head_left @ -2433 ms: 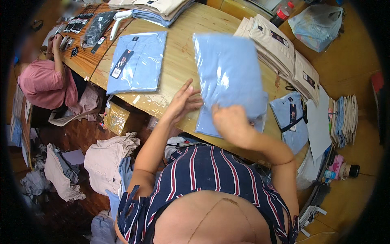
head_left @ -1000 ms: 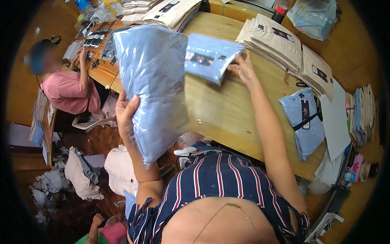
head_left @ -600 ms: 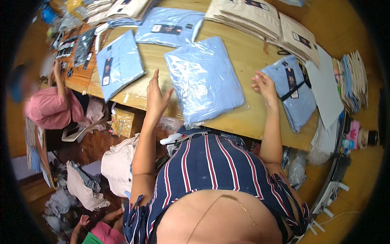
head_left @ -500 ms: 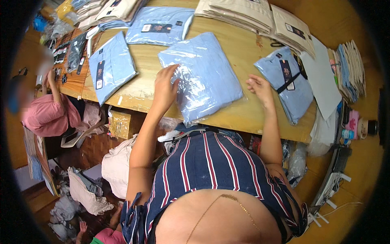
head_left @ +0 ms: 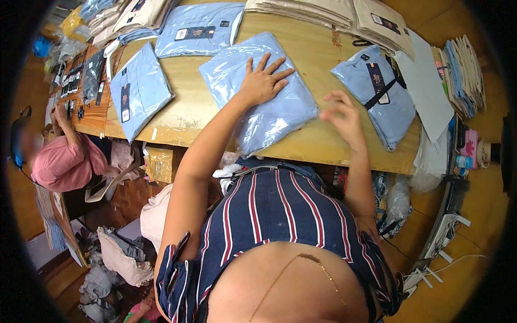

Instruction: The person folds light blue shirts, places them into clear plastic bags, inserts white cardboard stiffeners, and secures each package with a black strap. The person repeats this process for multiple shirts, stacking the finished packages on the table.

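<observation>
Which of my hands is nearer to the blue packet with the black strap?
Right. Your right hand is just left of the strapped packet, not holding it; your left hand lies farther left, palm down on the central blue packet.

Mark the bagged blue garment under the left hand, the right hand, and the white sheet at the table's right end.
Bagged blue garment (head_left: 280,114), head view: its upper face.
Right hand (head_left: 346,118), head view: middle of the hand.
White sheet (head_left: 427,86), head view: its middle.
</observation>
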The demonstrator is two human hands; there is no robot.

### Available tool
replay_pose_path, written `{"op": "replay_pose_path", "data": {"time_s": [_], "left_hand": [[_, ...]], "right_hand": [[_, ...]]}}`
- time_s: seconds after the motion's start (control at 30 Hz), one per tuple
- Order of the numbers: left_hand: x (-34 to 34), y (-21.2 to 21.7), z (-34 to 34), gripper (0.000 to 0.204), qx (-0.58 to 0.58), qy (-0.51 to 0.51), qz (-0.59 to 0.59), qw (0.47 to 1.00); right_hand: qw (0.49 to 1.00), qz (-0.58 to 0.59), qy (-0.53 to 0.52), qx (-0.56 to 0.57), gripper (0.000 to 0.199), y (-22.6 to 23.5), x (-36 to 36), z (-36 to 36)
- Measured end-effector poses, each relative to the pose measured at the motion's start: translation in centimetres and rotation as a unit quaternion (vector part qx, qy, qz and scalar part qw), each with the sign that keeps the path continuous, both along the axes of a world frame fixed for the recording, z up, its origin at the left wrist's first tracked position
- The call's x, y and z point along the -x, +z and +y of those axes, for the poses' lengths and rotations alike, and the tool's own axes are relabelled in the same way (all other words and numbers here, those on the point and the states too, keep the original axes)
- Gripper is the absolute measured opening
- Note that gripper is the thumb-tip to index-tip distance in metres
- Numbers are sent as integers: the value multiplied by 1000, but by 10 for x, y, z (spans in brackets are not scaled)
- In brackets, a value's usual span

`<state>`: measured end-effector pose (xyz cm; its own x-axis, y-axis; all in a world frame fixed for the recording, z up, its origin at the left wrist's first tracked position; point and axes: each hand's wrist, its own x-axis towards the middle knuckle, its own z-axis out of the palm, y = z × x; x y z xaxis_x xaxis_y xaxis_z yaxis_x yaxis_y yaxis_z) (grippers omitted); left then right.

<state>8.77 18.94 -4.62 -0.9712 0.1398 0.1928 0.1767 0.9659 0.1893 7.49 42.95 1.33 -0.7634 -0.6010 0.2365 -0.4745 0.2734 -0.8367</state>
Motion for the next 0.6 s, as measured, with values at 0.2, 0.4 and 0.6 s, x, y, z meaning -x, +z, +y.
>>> {"op": "replay_pose_path", "data": {"time_s": [0.2,0.4,0.6], "left_hand": [[6,1,-1,38,-36,1,-13,999],[-33,37,-27,40,-14,51,55,997],[-49,-6,-58,43,61,104,24,992]], "right_hand": [[997,-82,1,10,15,-5,-13,34],[999,-38,1,2,13,24,-9,15],[961,-196,75,179,11,-12,13,59]]}}
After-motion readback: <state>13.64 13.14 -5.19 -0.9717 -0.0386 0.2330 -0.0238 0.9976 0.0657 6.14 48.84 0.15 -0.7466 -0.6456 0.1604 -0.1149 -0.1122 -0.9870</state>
